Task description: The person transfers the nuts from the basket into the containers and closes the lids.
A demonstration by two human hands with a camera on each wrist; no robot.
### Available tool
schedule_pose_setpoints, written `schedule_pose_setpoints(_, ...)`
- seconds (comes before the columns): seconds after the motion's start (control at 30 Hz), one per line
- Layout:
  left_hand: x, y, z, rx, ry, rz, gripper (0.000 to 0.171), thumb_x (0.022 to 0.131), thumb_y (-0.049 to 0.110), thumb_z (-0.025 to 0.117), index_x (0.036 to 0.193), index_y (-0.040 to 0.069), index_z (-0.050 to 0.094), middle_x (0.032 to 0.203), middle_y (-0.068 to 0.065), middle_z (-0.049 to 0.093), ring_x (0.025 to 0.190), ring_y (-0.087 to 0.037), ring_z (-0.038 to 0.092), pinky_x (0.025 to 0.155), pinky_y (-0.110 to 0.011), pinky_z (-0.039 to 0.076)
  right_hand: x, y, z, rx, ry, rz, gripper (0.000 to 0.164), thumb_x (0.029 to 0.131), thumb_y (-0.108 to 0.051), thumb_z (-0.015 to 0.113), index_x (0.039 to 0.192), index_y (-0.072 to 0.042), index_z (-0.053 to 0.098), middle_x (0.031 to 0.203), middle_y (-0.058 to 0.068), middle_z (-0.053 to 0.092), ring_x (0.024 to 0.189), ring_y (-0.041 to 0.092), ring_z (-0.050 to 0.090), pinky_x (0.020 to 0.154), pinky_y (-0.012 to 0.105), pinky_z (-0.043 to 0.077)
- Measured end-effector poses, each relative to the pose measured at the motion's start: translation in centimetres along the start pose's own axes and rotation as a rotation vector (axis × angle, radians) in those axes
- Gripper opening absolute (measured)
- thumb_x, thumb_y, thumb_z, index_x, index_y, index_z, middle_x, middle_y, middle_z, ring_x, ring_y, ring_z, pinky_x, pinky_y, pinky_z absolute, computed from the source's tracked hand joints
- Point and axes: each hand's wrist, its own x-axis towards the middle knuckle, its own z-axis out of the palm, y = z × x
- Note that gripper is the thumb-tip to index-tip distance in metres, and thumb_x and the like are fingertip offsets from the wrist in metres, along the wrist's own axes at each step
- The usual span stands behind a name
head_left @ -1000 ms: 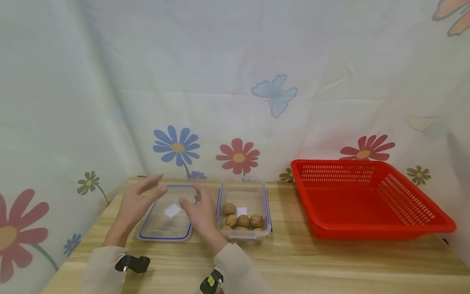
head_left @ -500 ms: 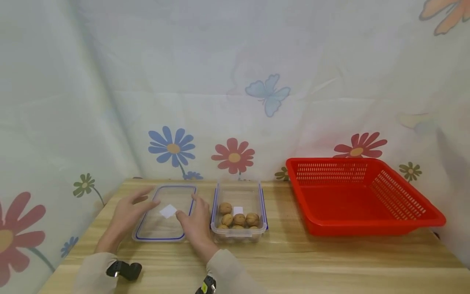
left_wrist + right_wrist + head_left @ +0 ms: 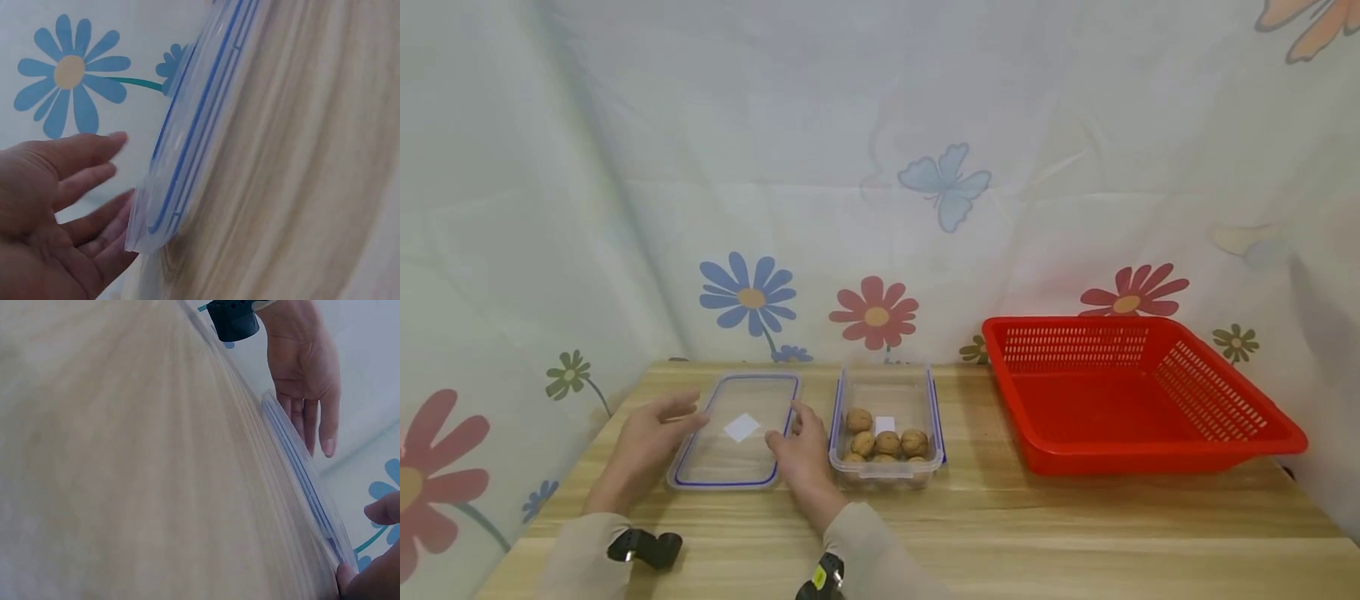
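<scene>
A clear plastic lid (image 3: 752,460) with a blue seal lies flat on the wooden table, a white label (image 3: 742,427) at its middle. My left hand (image 3: 643,446) is at the lid's left side, fingers relaxed and spread; in the left wrist view its lower fingers are by the lid's corner, and contact is unclear. Along the lid's right edge is my right hand (image 3: 805,458), thumb and fingers apart. In the right wrist view, a fingertip of the right hand (image 3: 378,575) appears to meet the lid's edge (image 3: 300,469). Neither hand grips anything.
Right of the lid stands a clear plastic box (image 3: 886,472) holding several walnuts (image 3: 887,443) and a white label. A large red basket (image 3: 1052,460) sits farther right. A flowered cloth (image 3: 820,208) hangs behind the table.
Both hands have come down to the lid's two sides from above it. The view has shifted slightly. Lid, box and basket stay in place.
</scene>
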Motion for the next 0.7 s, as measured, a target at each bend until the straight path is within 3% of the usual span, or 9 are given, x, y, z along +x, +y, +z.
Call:
schedule_pose_setpoints(0.1, 0.1, -0.6, -0.2, 0.044, -0.017, 0.028, 0.054, 0.103, 0.016, 0.07, 0.149, -0.009, 0.053, 0.141, -0.035, 0.059, 0.127, -0.048, 0.06, 0.094, -0.032, 0.057, 0.1, 0.3, -0.1, 0.002, 0.004, -0.005, 0.053, 0.09, -0.001, 0.076, 0.141, 0.004, 0.062, 0.131, 0.021, 0.066, 0.123, 0.036, 0.063, 0.105, 0.047, 0.056)
schedule_pose_setpoints(0.27, 0.3, -1.4, -0.8, 0.073, -0.03, 0.041, 0.047, 0.1, 0.005, 0.068, 0.143, -0.012, 0.058, 0.137, -0.033, 0.063, 0.119, -0.04, 0.064, 0.08, -0.017, 0.053, 0.0, 0.3, 0.0, -0.036, 0.016, -0.022, 0.048, 0.085, 0.004, 0.073, 0.133, 0.001, 0.069, 0.117, 0.009, 0.068, 0.109, 0.024, 0.064, 0.097, 0.037, 0.058)
schedule_pose_setpoints(0.47, 0.7, -2.0, -1.4, 0.024, -0.037, -0.016, 0.044, 0.102, 0.005, 0.064, 0.141, -0.013, 0.058, 0.137, -0.033, 0.062, 0.102, -0.018, 0.067, 0.075, -0.018, 0.057, -0.2, 0.0, 0.2, -0.061, 0.033, -0.028, 0.048, 0.081, 0.007, 0.073, 0.129, -0.002, 0.073, 0.102, 0.002, 0.066, 0.095, 0.015, 0.062, 0.084, 0.029, 0.058)
schedule_pose_setpoints(0.7, 0.4, -1.9, -2.5, 0.028, -0.026, -0.059, 0.045, 0.107, 0.016, 0.062, 0.146, -0.005, 0.059, 0.147, -0.03, 0.057, 0.114, -0.02, 0.061, 0.08, -0.018, 0.055, -0.6, -0.9, 0.4, -0.066, 0.018, 0.015, 0.051, 0.08, 0.004, 0.076, 0.13, -0.008, 0.075, 0.107, -0.003, 0.069, 0.095, 0.009, 0.065, 0.083, 0.025, 0.059)
